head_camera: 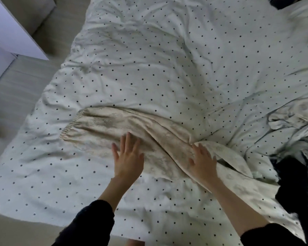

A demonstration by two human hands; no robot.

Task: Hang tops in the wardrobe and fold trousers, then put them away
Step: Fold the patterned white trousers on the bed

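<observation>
Cream patterned trousers (124, 125) lie across a rumpled white duvet (167, 59) with dark dots. The left hand (127, 157) and right hand (203, 162) press flat on them, 2 palms spread, gripping nothing. Pale flooring (12, 96) and possibly a white cabinet (7, 32) show left.

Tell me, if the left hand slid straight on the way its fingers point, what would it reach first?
Probably the far edge of the beige trousers that the left hand lies flat on, then the dotted duvet beyond. Nothing else shows in that line.
</observation>
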